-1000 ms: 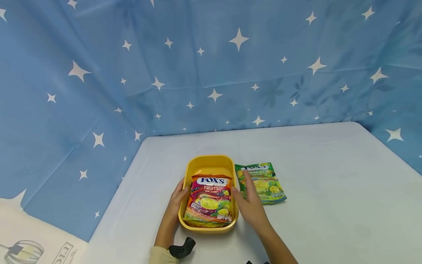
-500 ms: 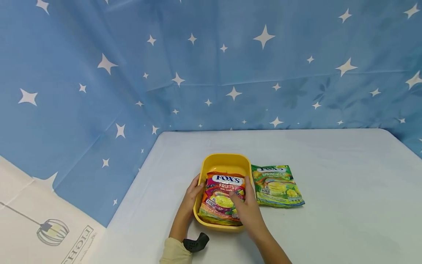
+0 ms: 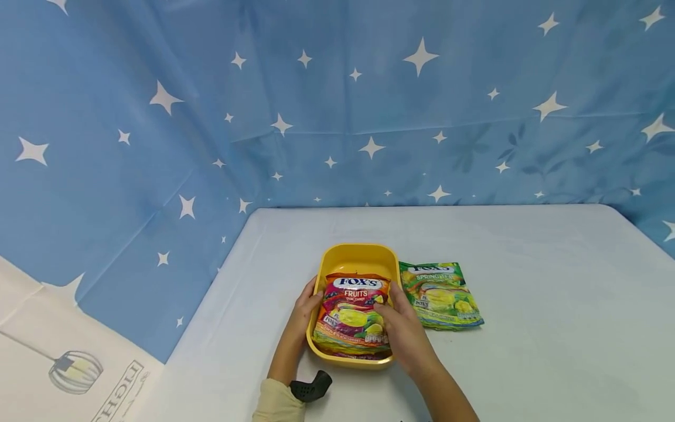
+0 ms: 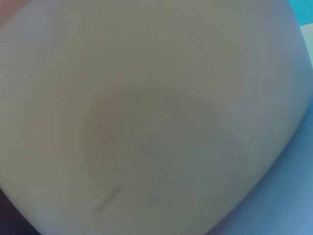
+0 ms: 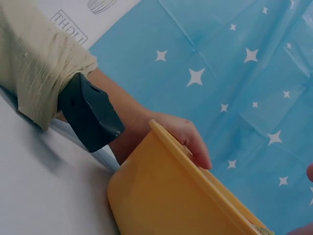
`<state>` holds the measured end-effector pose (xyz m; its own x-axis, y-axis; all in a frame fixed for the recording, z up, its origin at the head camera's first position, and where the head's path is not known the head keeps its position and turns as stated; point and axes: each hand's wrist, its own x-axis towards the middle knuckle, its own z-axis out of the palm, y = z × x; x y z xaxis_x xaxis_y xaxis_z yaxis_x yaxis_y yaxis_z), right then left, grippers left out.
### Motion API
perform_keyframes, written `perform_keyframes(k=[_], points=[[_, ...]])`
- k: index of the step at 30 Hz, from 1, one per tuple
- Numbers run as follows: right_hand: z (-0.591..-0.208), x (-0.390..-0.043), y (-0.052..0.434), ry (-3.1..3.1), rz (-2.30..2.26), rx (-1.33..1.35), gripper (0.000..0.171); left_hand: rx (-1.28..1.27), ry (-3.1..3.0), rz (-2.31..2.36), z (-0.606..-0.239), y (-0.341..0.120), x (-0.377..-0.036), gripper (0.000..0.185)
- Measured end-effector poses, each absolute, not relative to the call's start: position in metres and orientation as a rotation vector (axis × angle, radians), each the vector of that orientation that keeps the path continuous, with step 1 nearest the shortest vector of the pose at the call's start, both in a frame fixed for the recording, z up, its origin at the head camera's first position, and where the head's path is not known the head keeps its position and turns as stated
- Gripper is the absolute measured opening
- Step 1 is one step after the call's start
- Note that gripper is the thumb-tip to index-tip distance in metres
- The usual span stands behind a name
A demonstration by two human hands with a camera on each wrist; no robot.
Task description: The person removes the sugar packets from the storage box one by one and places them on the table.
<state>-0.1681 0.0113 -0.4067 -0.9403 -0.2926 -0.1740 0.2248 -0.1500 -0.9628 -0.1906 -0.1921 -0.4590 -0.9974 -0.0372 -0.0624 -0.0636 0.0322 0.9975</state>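
A yellow plastic tub (image 3: 358, 251) stands on the white table, and a red Fox's Fruits candy bag (image 3: 350, 308) lies inside it. My left hand (image 3: 307, 306) holds the tub's left rim; in the right wrist view the left hand's fingers (image 5: 188, 139) curl over the tub's edge (image 5: 161, 196). My right hand (image 3: 399, 326) grips the bag's right edge, thumb on top and fingers down beside the tub wall. A green Fox's Spring Tea bag (image 3: 442, 294) lies flat just right of the tub, untouched. The left wrist view is only a pale blur.
A blue star-patterned cloth (image 3: 337, 105) hangs behind and to the left of the table (image 3: 554, 328). A black wrist camera (image 3: 311, 387) sits on my left forearm next to a beige sleeve (image 3: 276, 404). A white printed sheet (image 3: 63, 363) lies at the lower left.
My right hand left the green bag, crossed onto the red bag in the tub, and now holds that bag's right edge. The left hand stayed on the tub's rim.
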Motion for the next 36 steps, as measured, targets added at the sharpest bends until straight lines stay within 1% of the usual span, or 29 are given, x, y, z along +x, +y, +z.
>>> perform_keyframes(k=[8, 16, 25, 36], points=[[-0.4122, -0.1716, 0.0143, 1.639, -2.167, -0.129, 0.073, -0.097, 2.256, 2.168, -0.4611, -0.1909, -0.1908, 0.054], [-0.4108, -0.1691, 0.0131, 1.581, -2.223, -0.077, 0.081, -0.109, 2.256, 2.146, -0.4638, -0.1919, -0.1891, 0.053], [-0.4101, -0.1704, 0.0144, 1.51, -2.198, -0.127, 0.07, -0.118, 2.273, 2.134, -0.4601, -0.1938, -0.1918, 0.052], [-0.4127, -0.1721, 0.015, 1.48, -2.178, -0.133, 0.062, -0.119, 2.291, 2.112, -0.4622, -0.193, -0.1928, 0.053]])
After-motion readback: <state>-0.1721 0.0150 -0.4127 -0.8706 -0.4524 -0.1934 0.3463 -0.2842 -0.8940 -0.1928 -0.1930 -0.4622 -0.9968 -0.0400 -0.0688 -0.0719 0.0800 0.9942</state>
